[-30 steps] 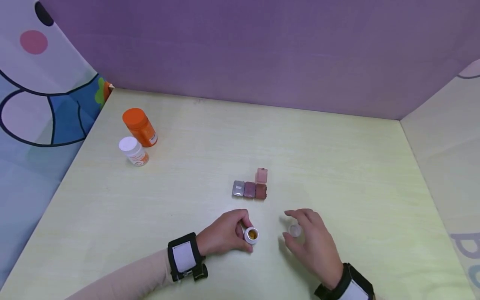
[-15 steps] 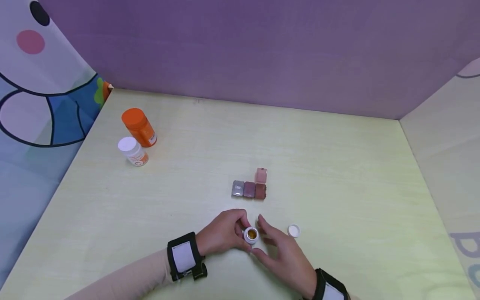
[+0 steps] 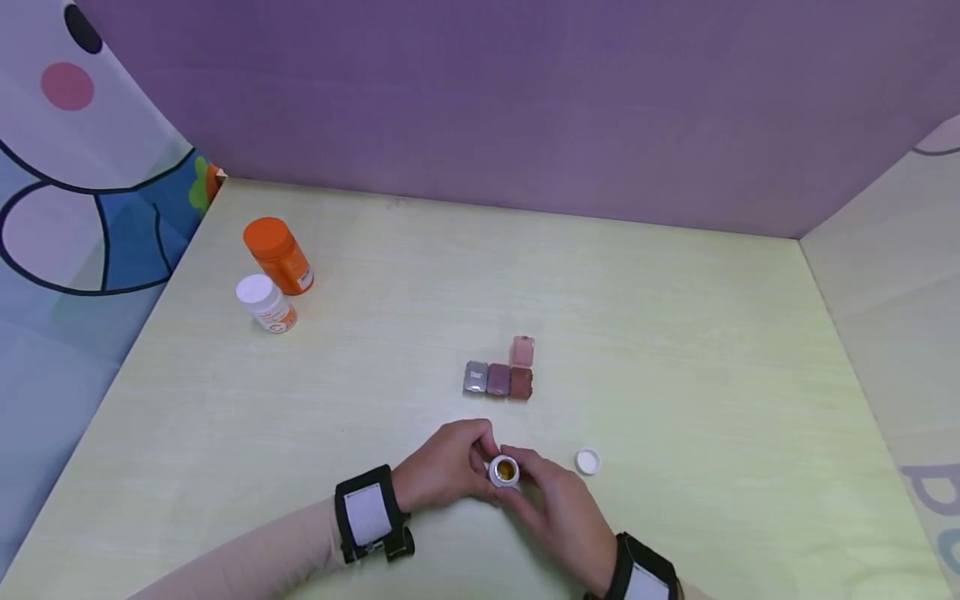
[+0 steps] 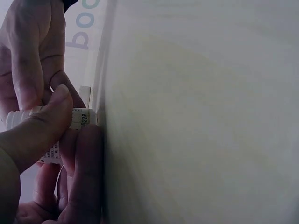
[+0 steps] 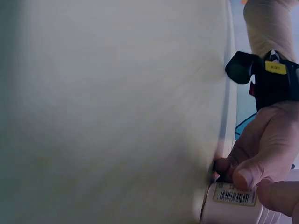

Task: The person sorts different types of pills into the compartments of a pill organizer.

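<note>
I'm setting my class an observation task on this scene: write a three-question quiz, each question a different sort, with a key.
1. Multiple choice. Where does the white cap lie?
A) On the table, to the right of the open bottle
B) On the bottle's mouth
C) Beside the orange bottle at the far left

2. True or false? The left hand grips the open bottle.

3. Count. How many small square-topped items stand together beyond the hands?

Key: 1: A. 2: True; the right hand is at its other side. 3: Four, three in a row and one behind.
</note>
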Motion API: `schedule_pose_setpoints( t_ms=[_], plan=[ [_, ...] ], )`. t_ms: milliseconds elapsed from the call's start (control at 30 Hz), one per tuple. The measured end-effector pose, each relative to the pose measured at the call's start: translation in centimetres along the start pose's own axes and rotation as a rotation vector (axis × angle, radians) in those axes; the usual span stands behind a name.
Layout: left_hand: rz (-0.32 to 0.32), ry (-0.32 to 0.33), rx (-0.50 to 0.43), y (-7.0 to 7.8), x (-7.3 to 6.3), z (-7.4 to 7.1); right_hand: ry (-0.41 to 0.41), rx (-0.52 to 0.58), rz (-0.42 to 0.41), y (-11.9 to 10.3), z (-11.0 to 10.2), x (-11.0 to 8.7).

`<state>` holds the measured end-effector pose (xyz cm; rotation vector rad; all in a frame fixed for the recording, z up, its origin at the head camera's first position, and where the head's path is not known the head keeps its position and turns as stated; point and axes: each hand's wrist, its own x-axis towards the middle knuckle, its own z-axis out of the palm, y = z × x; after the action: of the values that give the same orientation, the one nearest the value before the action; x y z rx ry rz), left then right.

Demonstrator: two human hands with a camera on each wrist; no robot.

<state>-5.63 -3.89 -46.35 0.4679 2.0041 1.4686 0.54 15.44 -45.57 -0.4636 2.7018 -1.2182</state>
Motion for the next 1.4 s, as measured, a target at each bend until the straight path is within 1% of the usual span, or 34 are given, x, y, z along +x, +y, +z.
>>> schedule_pose_setpoints(
  t_ms=[100, 167, 267, 333, 400, 467, 533, 567, 633, 667, 733, 833, 900, 1000, 1167, 1400],
  plan=[
    [-0.006, 0.003, 0.0, 0.1, -0.1, 0.0, 0.005, -0.027, -0.012, 0.0, -0.1, 0.2],
    [-0.014, 0.004, 0.042, 0.3, -0.2, -0.2, 0.005, -0.031, -0.02, 0.0, -0.1, 0.3],
    [-0.037, -0.003, 0.178, 1.0, -0.7, -0.9, -0.004, -0.032, -0.016, -0.1, -0.1, 0.5],
    [-0.042, 0.009, 0.275, 1.6, -1.0, -1.7, -0.021, -0.039, 0.005, -0.2, -0.1, 0.5],
    [-0.053, 0.054, 0.326, 2.2, -1.0, -2.8, -0.033, -0.051, 0.025, -0.4, -0.1, 0.5],
    [-0.041, 0.14, 0.325, 2.7, -0.7, -3.9, -0.038, -0.059, 0.033, -0.5, -0.1, 0.5],
    [0.0, 0.233, 0.304, 3.1, -0.2, -5.0, -0.04, -0.063, 0.032, -0.5, -0.2, 0.5],
    [0.031, 0.271, 0.301, 3.2, 0.1, -5.4, -0.039, -0.063, 0.027, -0.5, -0.2, 0.5],
    [0.091, 0.314, 0.322, 3.2, 0.6, -6.2, -0.04, -0.065, 0.022, -0.5, -0.2, 0.5],
    [0.117, 0.32, 0.343, 3.2, 0.8, -6.5, -0.041, -0.066, 0.022, -0.5, -0.2, 0.5],
    [0.133, 0.31, 0.382, 3.0, 1.3, -6.9, -0.043, -0.071, 0.024, -0.5, -0.2, 0.5],
    [0.1, 0.297, 0.432, 2.7, 2.0, -6.9, -0.039, -0.076, 0.016, -0.5, -0.2, 0.6],
    [0.077, 0.296, 0.449, 2.5, 2.4, -6.7, -0.034, -0.078, 0.006, -0.4, -0.2, 0.6],
    [0.072, 0.29, 0.477, 2.2, 3.1, -6.4, -0.026, -0.074, -0.007, -0.3, -0.2, 0.6],
    [0.078, 0.253, 0.482, 1.8, 3.6, -6.0, -0.035, -0.084, 0.01, -0.3, -0.2, 0.6],
    [0.069, 0.27, 0.494, 1.4, 3.8, -5.7, -0.051, -0.099, 0.019, -0.3, -0.2, 0.7]
  ],
)
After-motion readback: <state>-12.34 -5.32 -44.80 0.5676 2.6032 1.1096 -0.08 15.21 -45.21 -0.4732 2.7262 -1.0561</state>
